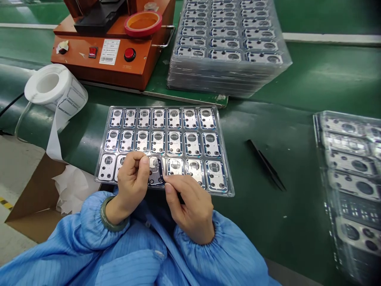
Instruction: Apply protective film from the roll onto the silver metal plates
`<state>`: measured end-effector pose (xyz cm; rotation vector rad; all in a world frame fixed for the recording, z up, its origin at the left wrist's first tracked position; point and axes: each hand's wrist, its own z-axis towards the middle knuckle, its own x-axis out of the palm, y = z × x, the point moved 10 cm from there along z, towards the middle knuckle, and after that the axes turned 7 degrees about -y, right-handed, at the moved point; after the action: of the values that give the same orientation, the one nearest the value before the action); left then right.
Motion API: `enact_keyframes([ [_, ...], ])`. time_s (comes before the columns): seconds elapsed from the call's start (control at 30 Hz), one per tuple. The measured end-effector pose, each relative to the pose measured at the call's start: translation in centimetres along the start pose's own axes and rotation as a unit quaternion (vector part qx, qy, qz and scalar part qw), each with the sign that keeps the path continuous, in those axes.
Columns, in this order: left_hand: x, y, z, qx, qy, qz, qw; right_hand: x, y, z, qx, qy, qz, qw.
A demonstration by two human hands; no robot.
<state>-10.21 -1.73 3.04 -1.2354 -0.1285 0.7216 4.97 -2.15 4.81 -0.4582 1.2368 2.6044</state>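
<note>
Closest in, the blue smock sleeves (89, 226) gather at the wrists, with a green bangle (107, 216) on the left wrist. The left hand (133, 180) and right hand (188, 208) are close together, their thumbs and fingers pinched on opposite edges of a thin metal piece (156, 171) with a dark blue border. The piece is held just above the gap it seems to fit in the bottom row of the clear plastic tray (224, 167). Because the grip is on the edges and the piece looks thin, uneven pressure from the two hands could bend it. Bare fingertips could also leave marks on the shiny metal, and a slip could drop it onto its neighbours and scratch them. The tray rests loose on the green conveyor belt (268, 242), so a knock from a wrist could shift the rows. Beyond it, black tweezers (266, 165) lie on the belt to the right, out of the hands' immediate reach. More filled trays sit in a loose pile (348, 178) at far right and a tall stack (229, 51) ahead, where a careless nudge could slide them. A white label roll (55, 85) and an orange machine (98, 51) stand further back.
</note>
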Motion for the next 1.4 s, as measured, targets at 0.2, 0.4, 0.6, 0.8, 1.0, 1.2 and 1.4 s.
enact_keyframes([
  [0.2,0.2,0.2,0.1,-0.017,0.008,-0.003,1.0,0.0,0.6,-0.3,-0.043,-0.014,-0.089,0.995],
  [0.4,0.2,-0.1,0.2,0.007,0.005,0.003,1.0,-0.2,1.4,-0.3,-0.083,-0.045,-0.148,0.985],
  [0.6,0.1,-0.2,0.3,0.015,0.001,-0.005,1.0,-0.5,1.9,-0.5,-0.108,-0.077,-0.182,0.974],
  [0.8,0.1,-0.5,0.3,0.026,0.005,-0.012,1.0,-0.5,2.0,-0.6,-0.116,-0.08,-0.201,0.969],
  [1.0,0.1,-0.5,0.2,0.027,0.007,-0.031,0.999,-1.5,1.0,-0.6,-0.062,-0.117,-0.139,0.981],
  [1.2,0.0,-0.5,0.2,0.026,0.004,-0.039,0.999,-0.6,-1.7,0.0,0.09,-0.024,0.014,0.996],
  [1.4,0.0,-0.6,0.1,0.019,0.009,-0.057,0.998,0.9,-1.8,0.1,0.123,0.058,0.063,0.989],
])
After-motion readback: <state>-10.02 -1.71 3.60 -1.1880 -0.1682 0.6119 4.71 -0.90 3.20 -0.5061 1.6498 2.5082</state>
